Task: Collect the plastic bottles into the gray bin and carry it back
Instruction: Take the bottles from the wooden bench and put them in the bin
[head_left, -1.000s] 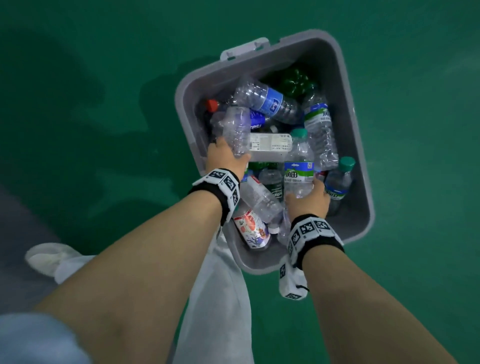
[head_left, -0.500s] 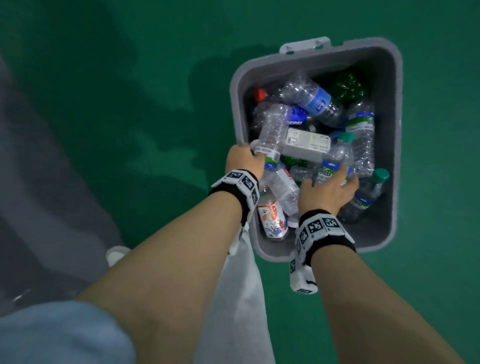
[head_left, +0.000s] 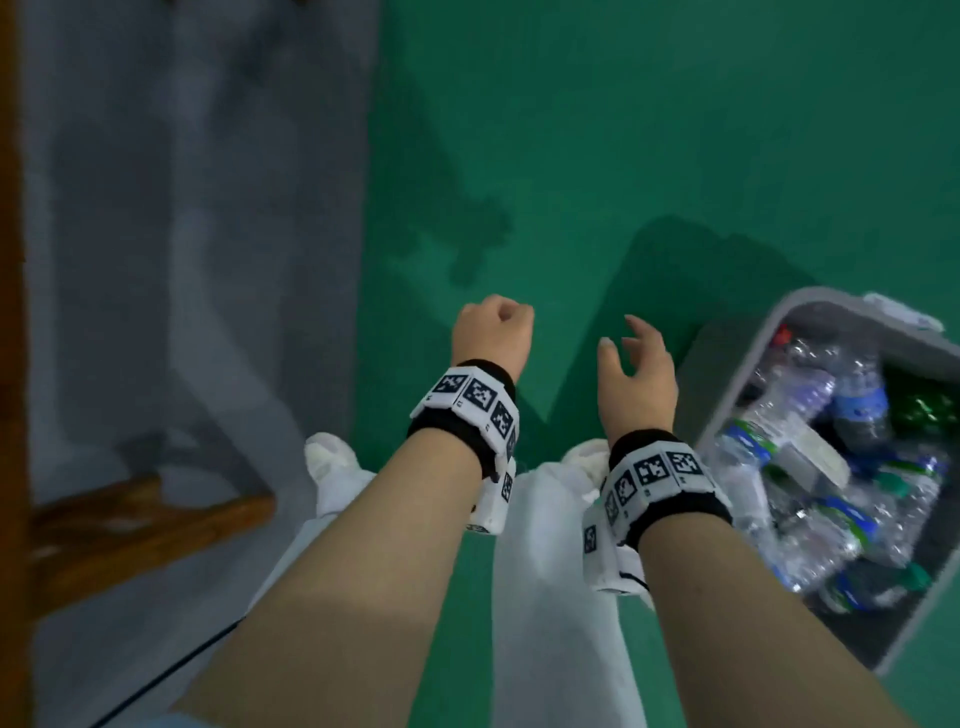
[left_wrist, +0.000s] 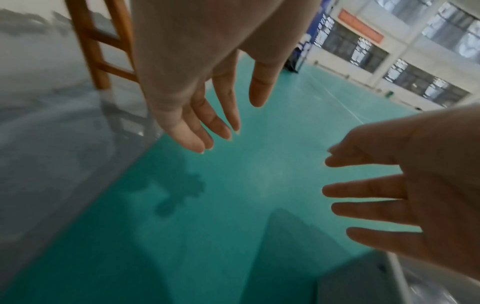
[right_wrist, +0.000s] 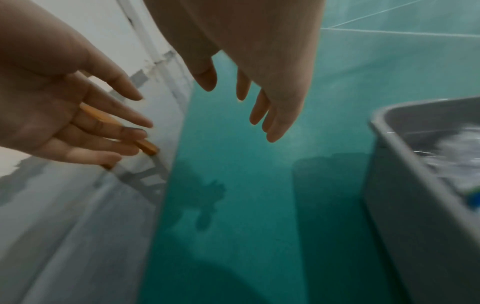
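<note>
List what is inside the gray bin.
The gray bin holds a loose pile of plastic bottles, mostly clear, with blue and green labels, plus a dark green bottle and a red cap. The lower layers and the bin's floor are covered.

The gray bin (head_left: 748, 374) at the right edge of the head view looks like smooth, matt moulded plastic, with a paler plastic latch (head_left: 901, 312) on its far rim. Inside it the plastic bottles (head_left: 810, 405) are clear, crinkled and glossy, catching small highlights, with shiny printed labels and smooth coloured caps. The green floor (head_left: 623, 130) has a smooth, faintly sheened finish that shows soft shadows. In the left part of the frame the gray floor (head_left: 182, 208) looks dull and blotchy. The wooden frame (head_left: 130, 530) at lower left is orange-brown with a light varnish gloss. Both wrists carry black knitted cloth bands (head_left: 452, 431) under hard white matt plastic marker blocks (head_left: 472, 395). The white trousers (head_left: 550, 597) look like soft matt cloth.
</note>
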